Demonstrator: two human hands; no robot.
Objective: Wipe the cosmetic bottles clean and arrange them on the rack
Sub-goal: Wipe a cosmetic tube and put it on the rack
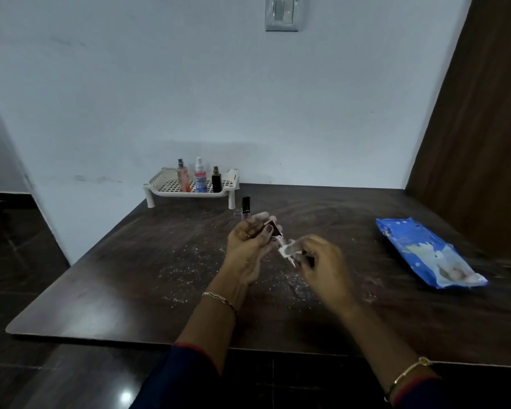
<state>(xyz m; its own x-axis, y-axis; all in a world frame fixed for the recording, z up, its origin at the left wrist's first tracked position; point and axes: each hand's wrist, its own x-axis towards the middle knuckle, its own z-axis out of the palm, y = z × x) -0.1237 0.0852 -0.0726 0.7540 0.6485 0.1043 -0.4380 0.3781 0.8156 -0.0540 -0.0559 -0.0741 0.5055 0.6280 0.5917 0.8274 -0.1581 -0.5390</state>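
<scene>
While the left hand curls fingers and thumb round a small dark-capped bottle above the dark table, the blurred right hand pinches a white wipe against that bottle's lower end. A second dark-capped tube stands just behind the left hand. At the rear, the white rack holds three upright bottles: peach bottle, pink bottle, black bottle. A blue wipe packet lies at right.

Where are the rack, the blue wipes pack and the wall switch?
rack (pixel 171 193): head view, front rim.
wipes pack (pixel 425 252): head view, middle of top face.
switch (pixel 281 12): head view, plate centre.
</scene>
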